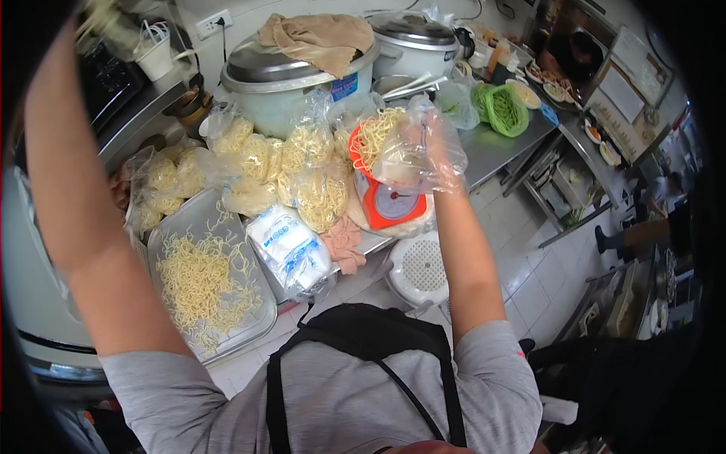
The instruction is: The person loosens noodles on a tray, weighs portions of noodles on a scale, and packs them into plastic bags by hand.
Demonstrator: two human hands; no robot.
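Note:
My right hand (432,147) is inside or behind a clear plastic bag (401,159), at the right side of a red bowl of yellow noodles (376,136); the plastic and blur hide its fingers. The bowl sits on an orange-red dial scale (395,204). My left arm reaches up along the left edge, and its hand is beyond the view. Near its upper end is a blurred, pale, stringy thing (113,23). Bagged noodles (321,200) are piled left of the scale. Loose noodles (200,280) lie in a metal tray (265,312).
A large lidded pot (265,102) with a brown cloth (318,38) stands behind the bags. A packet of white plastic bags (287,246), a pink cloth (345,244) and a white stool (420,265) are nearer. Green vegetables (505,111) lie right; another person (578,57) is beyond.

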